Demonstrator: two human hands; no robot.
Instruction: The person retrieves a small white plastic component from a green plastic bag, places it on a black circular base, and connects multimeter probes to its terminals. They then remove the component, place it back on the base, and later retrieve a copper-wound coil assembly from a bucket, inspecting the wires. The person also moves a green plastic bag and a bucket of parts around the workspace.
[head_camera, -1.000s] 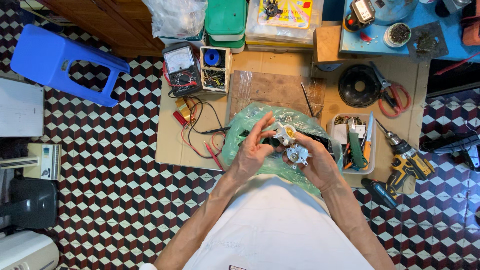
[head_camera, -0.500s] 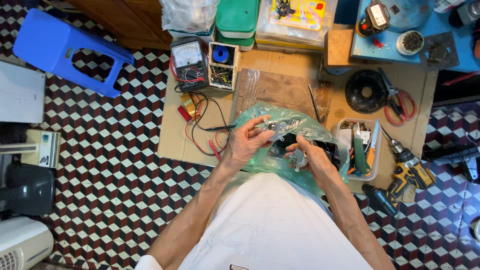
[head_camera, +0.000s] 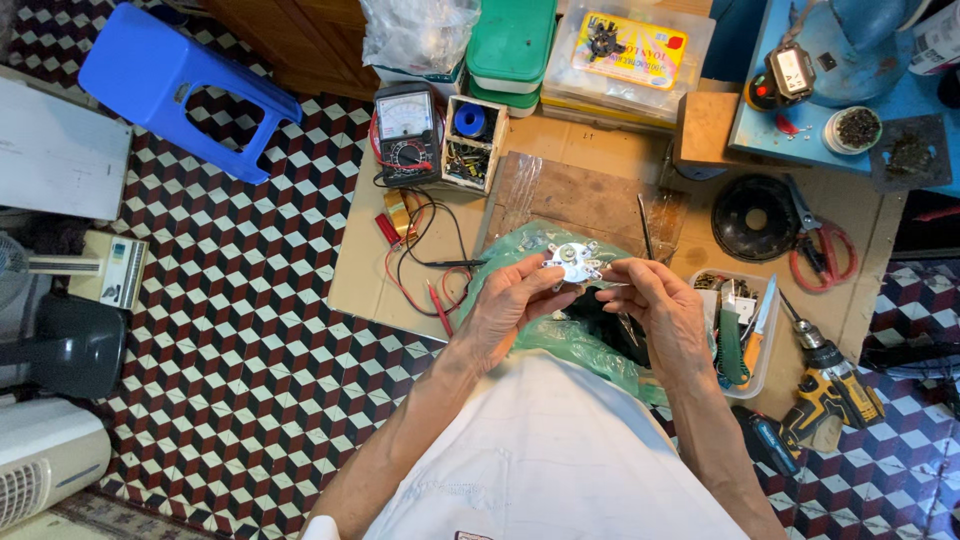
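My left hand (head_camera: 510, 305) holds a small round silvery metal part (head_camera: 572, 262) with several prongs, fingers curled under it. My right hand (head_camera: 655, 310) pinches the same part from the right side with thumb and fingers. Both hands hover above a crumpled green plastic bag (head_camera: 545, 335) that lies on a sheet of cardboard (head_camera: 365, 285). A dark object (head_camera: 600, 318) shows on the bag between my hands, partly hidden.
Behind are an analog meter (head_camera: 405, 130) with red and black leads, a small parts box (head_camera: 470, 145), a wooden board (head_camera: 580, 195) and plastic containers. To the right lie a clear tool tray (head_camera: 745, 335), red scissors (head_camera: 825, 250), a black disc (head_camera: 755, 215) and a yellow drill (head_camera: 830, 385). A blue stool (head_camera: 185, 90) stands left.
Both hands have come together and lifted the silvery part higher over the bag; earlier the right hand worked lower on the bag. The camera has shifted slightly.
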